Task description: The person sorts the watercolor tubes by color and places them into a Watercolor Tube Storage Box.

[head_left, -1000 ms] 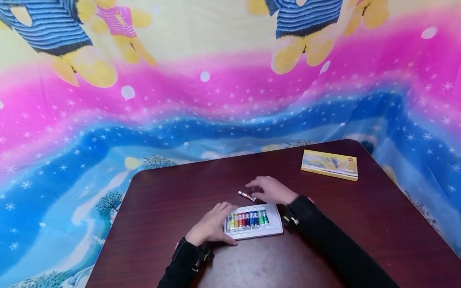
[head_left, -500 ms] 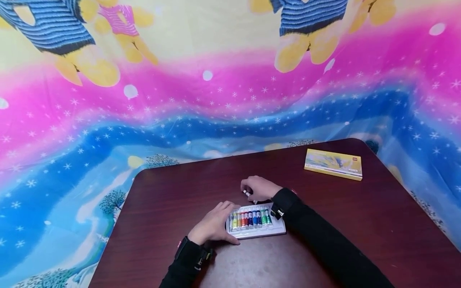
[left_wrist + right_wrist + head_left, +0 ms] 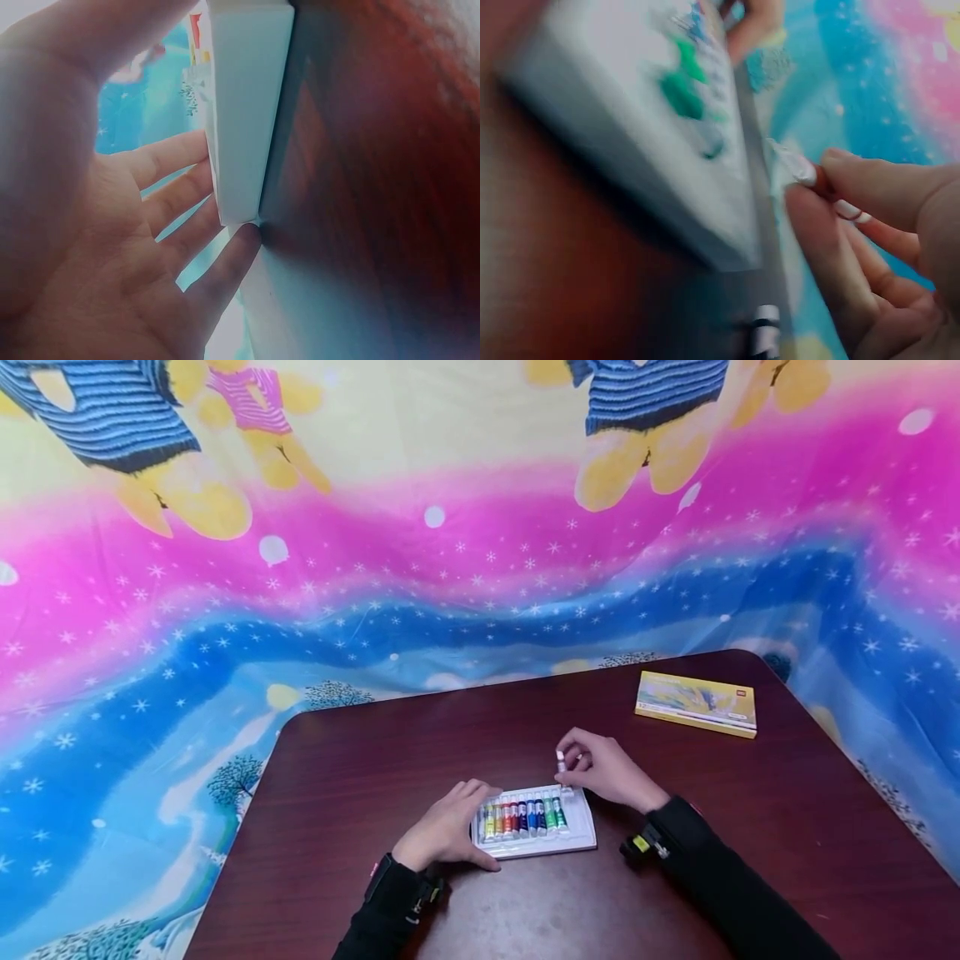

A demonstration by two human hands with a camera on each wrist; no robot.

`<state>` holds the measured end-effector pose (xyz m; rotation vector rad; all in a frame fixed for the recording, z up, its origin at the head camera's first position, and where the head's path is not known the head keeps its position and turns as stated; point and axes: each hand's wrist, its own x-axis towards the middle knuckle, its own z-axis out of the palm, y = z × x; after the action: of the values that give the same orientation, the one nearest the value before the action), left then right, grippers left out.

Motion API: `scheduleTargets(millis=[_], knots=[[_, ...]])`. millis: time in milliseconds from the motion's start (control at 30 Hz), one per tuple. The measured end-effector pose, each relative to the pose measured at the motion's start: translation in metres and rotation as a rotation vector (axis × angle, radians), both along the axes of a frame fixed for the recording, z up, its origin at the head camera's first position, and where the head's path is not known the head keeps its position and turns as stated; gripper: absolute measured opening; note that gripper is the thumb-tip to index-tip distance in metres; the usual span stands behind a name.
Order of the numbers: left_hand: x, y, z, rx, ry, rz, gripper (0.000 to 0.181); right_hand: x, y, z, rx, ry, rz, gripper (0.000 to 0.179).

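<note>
A white tray [image 3: 581, 837] of small paint tubes [image 3: 525, 817] lies on the table, its tubes running from yellow through red and blue to green. My left hand [image 3: 442, 828] holds the tray's left end, thumb along the near edge and fingers at the far side. In the left wrist view, fingertips [image 3: 199, 142] touch the tray's white side wall [image 3: 251, 112]. Just above the tray's far right corner, my right hand [image 3: 603, 767] pinches a single paint tube [image 3: 561, 763] with a white cap, held upright. The right wrist view shows its pale crimped end [image 3: 799, 166] between thumb and finger.
A flat yellow box [image 3: 696, 703] lies at the back right of the dark red table [image 3: 390, 752]. A printed cloth [image 3: 450, 568] hangs behind. Low in the right wrist view is a white piece with a dark band [image 3: 766, 330]; its kind is unclear.
My right hand has taken the loose paint tube from the table behind the tray, lifted it upright and carried it right. The left hand has stayed on the tray.
</note>
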<state>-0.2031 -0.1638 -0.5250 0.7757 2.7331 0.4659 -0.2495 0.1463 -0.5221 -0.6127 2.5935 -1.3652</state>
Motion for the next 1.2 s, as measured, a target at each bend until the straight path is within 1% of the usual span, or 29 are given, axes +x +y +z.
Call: scheduleTargets(millis=[100, 167, 333, 500, 700, 767, 900, 967, 1033, 1100, 1200], knots=[[0.000, 0.001, 0.000, -0.005, 0.002, -0.002, 0.107, 0.016, 0.007, -0.008, -0.034, -0.014, -0.046, 0.036], [0.001, 0.001, 0.001, -0.010, 0.003, -0.001, 0.107, 0.024, 0.009, -0.012, -0.052, -0.018, -0.073, 0.037], [0.002, 0.001, -0.001, -0.005, -0.007, 0.005, 0.107, 0.032, 0.008, -0.019, -0.065, -0.011, -0.096, 0.039], [0.002, 0.001, 0.001, 0.010, -0.021, 0.005, 0.107, 0.032, 0.006, -0.021, -0.060, -0.021, -0.093, 0.039], [0.001, 0.001, 0.003, 0.011, -0.031, 0.021, 0.107, 0.029, 0.007, -0.020, -0.052, -0.030, -0.057, 0.034], [0.001, 0.001, 0.003, 0.008, -0.031, 0.021, 0.107, 0.028, 0.009, -0.019, -0.044, -0.028, -0.043, 0.032], [0.001, 0.001, 0.003, 0.006, -0.024, 0.016, 0.107, 0.027, 0.012, -0.014, -0.048, -0.025, -0.051, 0.024], [0.000, 0.001, 0.003, 0.008, -0.023, 0.013, 0.107, 0.026, 0.013, -0.014, -0.053, -0.026, -0.055, 0.021], [0.000, 0.001, 0.003, 0.012, -0.022, 0.013, 0.107, 0.026, 0.013, -0.015, -0.041, -0.021, -0.043, 0.018], [0.000, 0.000, 0.003, 0.017, -0.024, 0.013, 0.106, 0.027, 0.013, -0.016, -0.003, 0.007, -0.006, 0.018], [0.000, 0.000, 0.002, 0.020, -0.024, 0.012, 0.107, 0.029, 0.014, -0.016, 0.072, 0.077, 0.048, 0.024]])
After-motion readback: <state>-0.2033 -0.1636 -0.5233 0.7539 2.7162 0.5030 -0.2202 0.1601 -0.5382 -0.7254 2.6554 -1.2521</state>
